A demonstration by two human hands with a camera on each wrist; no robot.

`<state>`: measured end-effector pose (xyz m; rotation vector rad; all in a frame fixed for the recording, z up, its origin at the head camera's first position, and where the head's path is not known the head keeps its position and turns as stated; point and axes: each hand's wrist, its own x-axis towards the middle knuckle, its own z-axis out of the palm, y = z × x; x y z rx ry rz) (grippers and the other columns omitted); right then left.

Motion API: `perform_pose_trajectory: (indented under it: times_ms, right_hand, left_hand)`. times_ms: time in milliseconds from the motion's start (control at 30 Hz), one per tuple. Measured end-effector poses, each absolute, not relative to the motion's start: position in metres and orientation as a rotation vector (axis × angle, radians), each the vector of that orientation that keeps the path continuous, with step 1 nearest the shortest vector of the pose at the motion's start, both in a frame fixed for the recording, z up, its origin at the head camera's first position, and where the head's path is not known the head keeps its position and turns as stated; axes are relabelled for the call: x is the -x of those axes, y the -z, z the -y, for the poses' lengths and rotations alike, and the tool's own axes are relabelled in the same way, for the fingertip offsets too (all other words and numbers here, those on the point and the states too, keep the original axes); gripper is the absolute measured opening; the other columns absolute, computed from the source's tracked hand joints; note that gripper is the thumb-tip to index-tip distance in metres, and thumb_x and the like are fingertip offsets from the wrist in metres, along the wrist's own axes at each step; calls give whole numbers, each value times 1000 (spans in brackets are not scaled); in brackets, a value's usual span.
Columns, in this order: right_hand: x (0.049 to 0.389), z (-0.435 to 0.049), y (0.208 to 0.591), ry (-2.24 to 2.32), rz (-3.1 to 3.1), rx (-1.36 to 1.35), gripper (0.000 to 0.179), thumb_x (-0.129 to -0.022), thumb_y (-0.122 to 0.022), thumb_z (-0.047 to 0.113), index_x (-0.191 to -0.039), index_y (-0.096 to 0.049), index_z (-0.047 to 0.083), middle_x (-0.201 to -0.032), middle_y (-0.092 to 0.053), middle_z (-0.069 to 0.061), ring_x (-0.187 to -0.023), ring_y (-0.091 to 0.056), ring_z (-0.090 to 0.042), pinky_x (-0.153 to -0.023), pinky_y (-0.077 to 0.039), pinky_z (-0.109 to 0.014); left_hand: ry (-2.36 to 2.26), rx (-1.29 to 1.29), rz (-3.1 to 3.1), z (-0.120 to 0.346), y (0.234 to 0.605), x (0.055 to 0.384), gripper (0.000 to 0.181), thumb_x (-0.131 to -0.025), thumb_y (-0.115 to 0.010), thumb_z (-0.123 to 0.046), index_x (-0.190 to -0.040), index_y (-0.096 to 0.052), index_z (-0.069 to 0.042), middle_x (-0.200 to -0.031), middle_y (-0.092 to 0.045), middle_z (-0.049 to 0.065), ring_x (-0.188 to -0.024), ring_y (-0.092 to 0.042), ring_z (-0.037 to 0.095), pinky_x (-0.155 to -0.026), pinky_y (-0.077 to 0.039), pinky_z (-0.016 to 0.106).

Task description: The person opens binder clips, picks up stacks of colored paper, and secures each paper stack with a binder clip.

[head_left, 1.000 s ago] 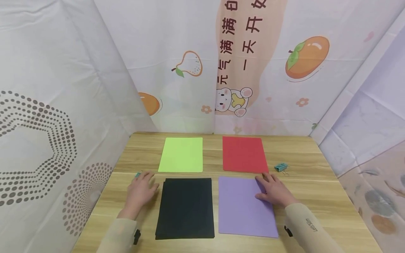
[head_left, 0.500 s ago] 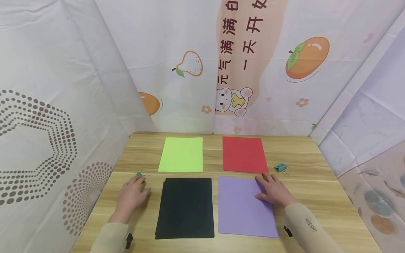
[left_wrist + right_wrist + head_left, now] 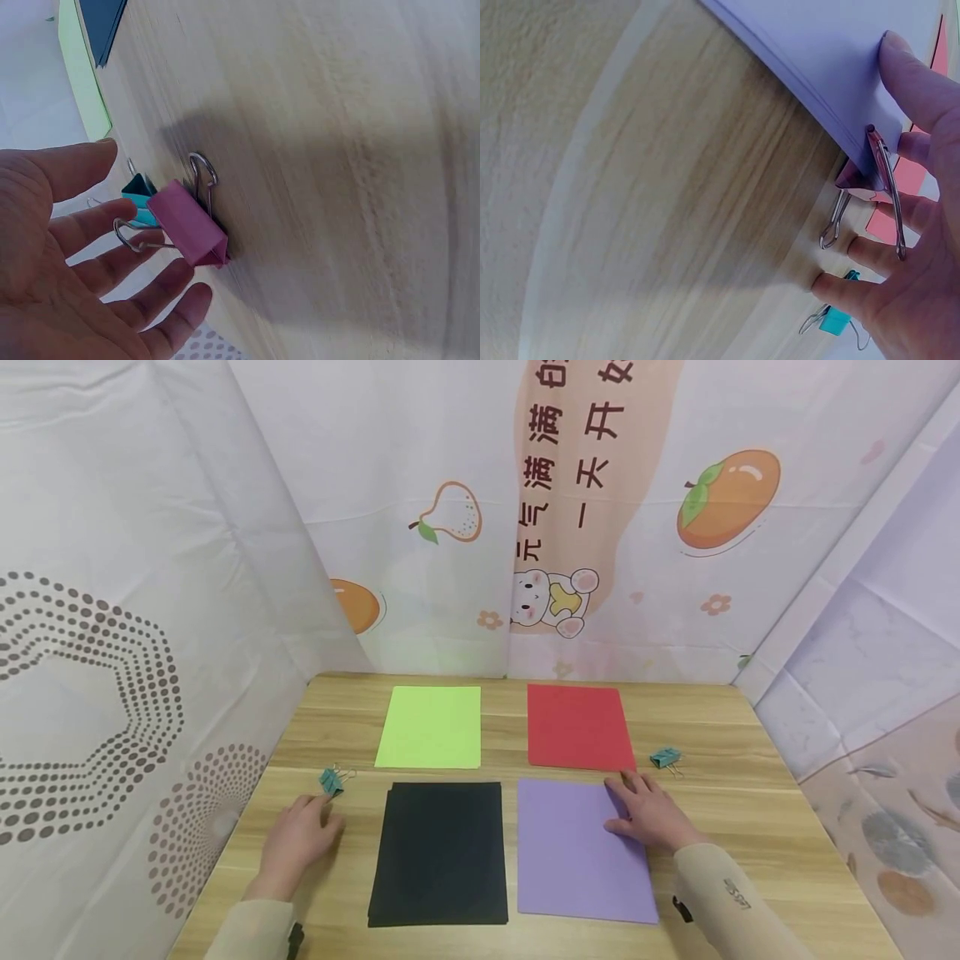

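My left hand (image 3: pixel 296 839) is over the wood table, left of the black paper stack (image 3: pixel 442 852), its fingers loosely bent and holding nothing. Near those fingertips in the left wrist view stands a pink binder clip (image 3: pixel 187 225), which the hand covers in the head view; whether they touch, I cannot tell. A teal binder clip (image 3: pixel 332 781) lies just beyond. My right hand (image 3: pixel 651 814) rests with spread fingers at the far right corner of the purple paper stack (image 3: pixel 570 852), thumb on the top sheet. Between its fingers and thumb, another pinkish binder clip (image 3: pixel 855 182) sits at the stack's corner.
Lime-green paper (image 3: pixel 431 727) lies behind the black stack, and red paper (image 3: pixel 577 727) behind the purple one. A second teal binder clip (image 3: pixel 665 757) is right of the red paper. Printed curtains (image 3: pixel 420 593) hang around the table's back and sides.
My left hand has drawn back leftward and toward me, away from the black stack, uncovering the teal clip on that side. The right hand stays in place.
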<state>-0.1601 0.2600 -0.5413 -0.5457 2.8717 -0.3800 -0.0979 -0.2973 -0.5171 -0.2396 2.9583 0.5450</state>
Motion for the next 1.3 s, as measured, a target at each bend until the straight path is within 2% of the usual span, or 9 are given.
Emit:
perform_pose_trajectory:
  times_ms: [200,400,633,800,900,1000,1100,1200,1300]
  right_hand:
    - [161,-261,542,378,-2877,551,78,-87,-79,43,-148,-50,3,-152,-38,-34,-133,-36,-66,-103,-35,-75]
    - [161,-261,542,378,-2877,548,78,-87,-79,43,-148,-50,3,-152,-38,-34,-134,-36,-65,-104,-34,-75]
    - [161,-261,543,373,-2881,544,78,-87,-79,43,-148,-50,4,-152,-38,-34,-134,-36,-65,-104,-34,-75]
    - [160,-260,540,367,-2878,549,78,-87,-79,45,-147,-51,3,-151,-39,-34,-133,-36,-65,-103,-35,-75]
    - [159,-259,538,368,-2873,544,78,-87,-79,45,-147,-51,4,-151,-39,-34,-133,-36,-65,-104,-35,-75]
    - [159,-258,537,358,-2876,553,78,-87,-79,45,-147,-51,4,-151,-39,-34,-133,-37,-65,-103,-36,-74]
    - [159,-258,536,352,-2879,562,78,-86,-79,45,-146,-52,3,-150,-40,-34,-132,-37,-66,-103,-36,-74]
    - [159,-259,536,362,-2874,558,78,-87,-79,44,-147,-51,3,-150,-39,-35,-132,-37,-66,-103,-35,-75]
    - [159,-259,536,370,-2863,555,77,-88,-78,43,-147,-51,3,-151,-38,-35,-133,-36,-66,-102,-35,-75]
  left_hand:
    - [-511,266,-2929,301,515,92,54,-95,-65,-23,-134,-54,12,-129,-56,37,-118,-54,55,-100,-43,66]
    - [-481,340,-2872,302,512,88,50,-94,-64,-23,-130,-57,11,-114,-61,28,-101,-61,42,-88,-51,61]
    - [-471,414,-2801,305,510,87,34,-96,-61,-27,-105,-63,6,-98,-56,22,-80,-57,30,-64,-53,48]
    - [-470,428,-2773,308,511,84,34,-98,-60,-33,-92,-60,1,-100,-56,25,-80,-59,34,-63,-53,51]
    - [-476,442,-2760,310,511,83,35,-99,-59,-37,-86,-57,-4,-99,-56,23,-81,-59,34,-64,-52,52]
    - [-477,460,-2734,312,509,82,43,-100,-58,-42,-92,-59,0,-101,-57,24,-84,-62,37,-67,-53,57]
    - [-468,476,-2699,313,506,81,61,-101,-53,-50,-111,-58,10,-113,-56,33,-92,-63,49,-72,-53,64]
    - [-479,469,-2684,314,506,80,73,-102,-48,-54,-125,-52,15,-123,-52,40,-99,-60,58,-74,-52,67]
    - [-516,457,-2704,313,507,79,60,-104,-48,-49,-108,-55,11,-109,-56,35,-89,-63,49,-68,-53,60]
